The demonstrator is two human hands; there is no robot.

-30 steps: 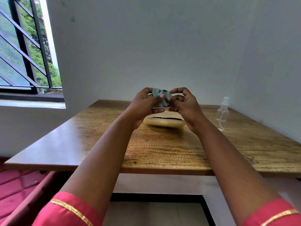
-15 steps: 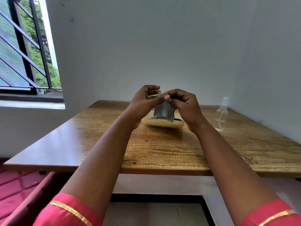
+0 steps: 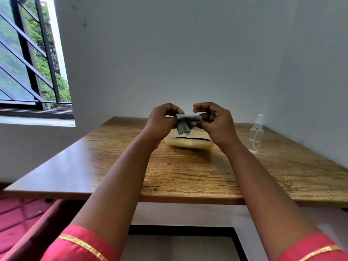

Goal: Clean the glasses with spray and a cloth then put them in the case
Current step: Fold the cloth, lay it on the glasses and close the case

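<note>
Both hands are raised above the wooden table [image 3: 188, 172]. My left hand [image 3: 162, 121] and my right hand [image 3: 214, 123] each pinch one end of a small grey cloth [image 3: 184, 123], which is stretched between them with a flap hanging down. Behind and below the hands lies an open cream glasses case [image 3: 190, 144] with a dark strip showing inside, which may be the glasses; I cannot tell for sure. A clear spray bottle [image 3: 256, 132] with a white top stands upright on the table to the right of the case.
White walls close the table at the back and right. A barred window [image 3: 28, 63] is at the left. A red cushioned seat [image 3: 17, 217] sits low on the left beside the table's front edge.
The hands have drawn apart, stretching the cloth sideways between them. Earlier it was bunched between both hands, then hung from the fingertips.
</note>
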